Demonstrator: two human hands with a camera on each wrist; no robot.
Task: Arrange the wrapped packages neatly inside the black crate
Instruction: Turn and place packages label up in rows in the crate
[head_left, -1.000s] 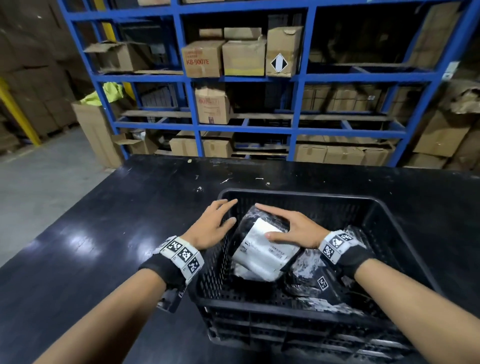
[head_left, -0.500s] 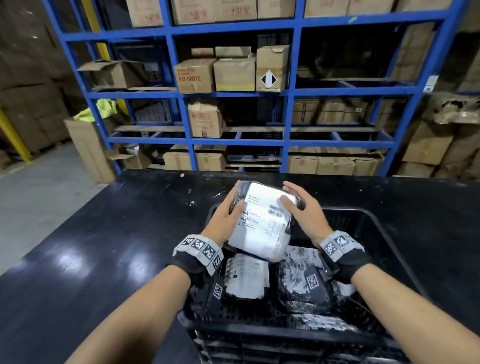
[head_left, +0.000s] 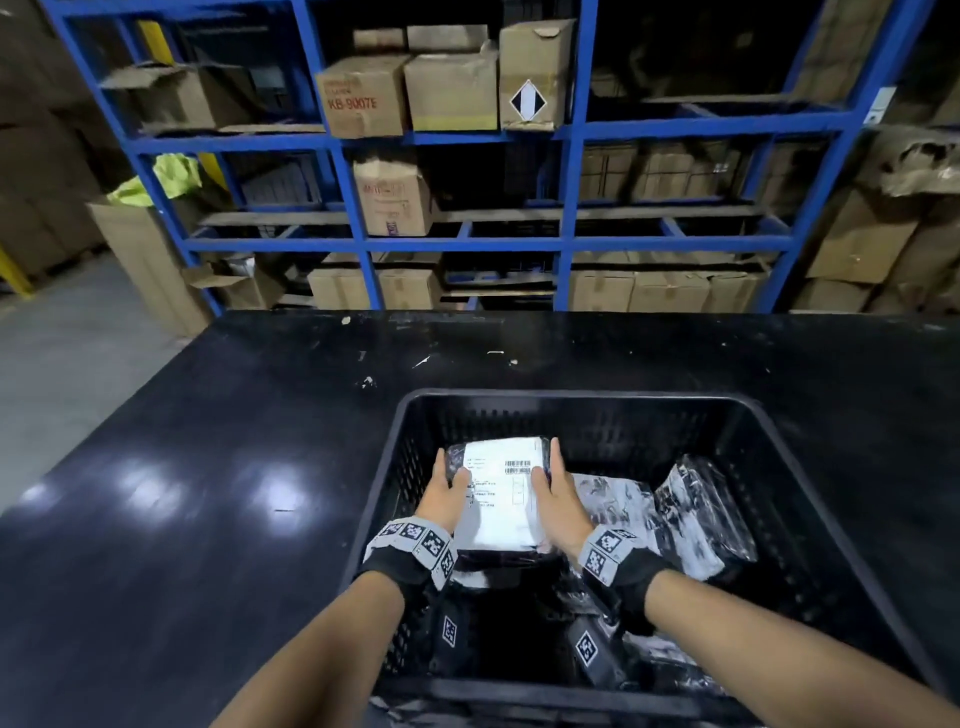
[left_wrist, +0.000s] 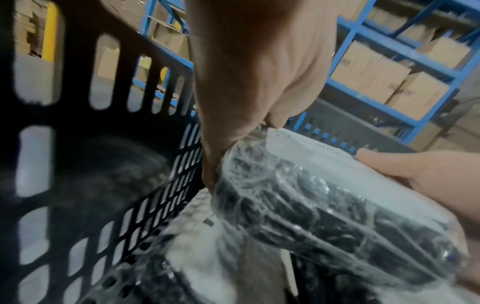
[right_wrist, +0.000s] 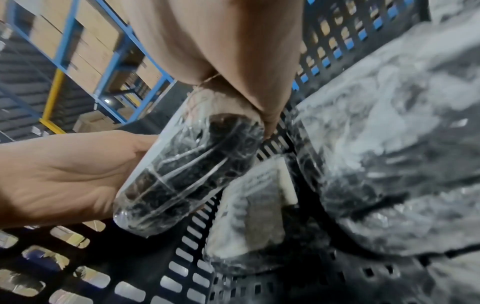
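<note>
A wrapped package (head_left: 501, 499), black under clear film with a white label facing up, sits low in the left half of the black crate (head_left: 571, 397). My left hand (head_left: 445, 486) grips its left edge and my right hand (head_left: 550, 483) its right edge, thumbs on the label. In the left wrist view the package (left_wrist: 324, 205) hangs just above another labelled package (left_wrist: 207, 246) by the crate wall (left_wrist: 78, 144). The right wrist view shows the held package (right_wrist: 187, 174) tilted over the slotted floor.
Two more wrapped packages (head_left: 613, 499) (head_left: 701, 514) lie in the crate's right half, one leaning. The crate stands on a black table (head_left: 208, 493). Blue shelving (head_left: 566, 244) with cardboard boxes rises behind the table's far edge.
Both hands held the labelled package up above the crate's far rim half a second ago. Now it is lowered inside the crate's left side, label up, nearer to me.
</note>
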